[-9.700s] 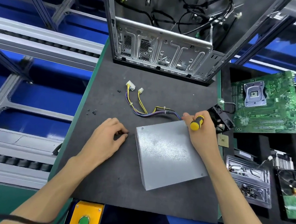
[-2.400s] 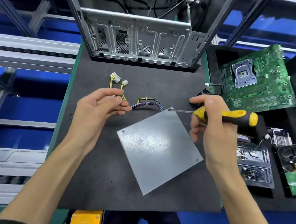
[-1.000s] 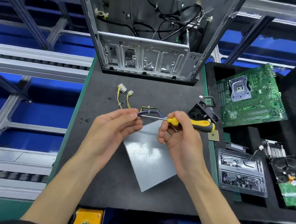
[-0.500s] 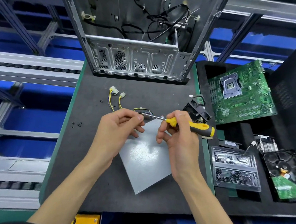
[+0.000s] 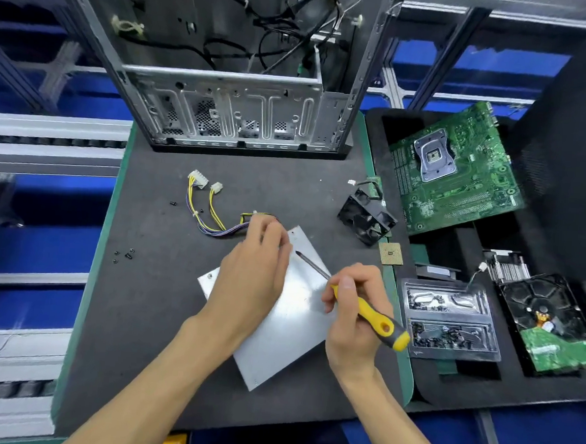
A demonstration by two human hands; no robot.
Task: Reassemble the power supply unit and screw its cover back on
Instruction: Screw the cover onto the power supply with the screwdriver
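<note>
gripping yellow screwdriver (image 5: pixel 368 315) in right hand (image 5: pixel 354 315); left hand (image 5: pixel 254 274) over power supply (image 5: pixel 288 324), grip unclear

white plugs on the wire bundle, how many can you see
2. The bigger white plug lies at the far left end of the wires; the smaller white plug sits just right of it. More may be hidden under the left hand.

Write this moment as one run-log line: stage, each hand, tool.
stage: fitting cover screw | left hand: fingertips at far corner of power supply cover | right hand: holds screwdriver, tip above cover
</note>
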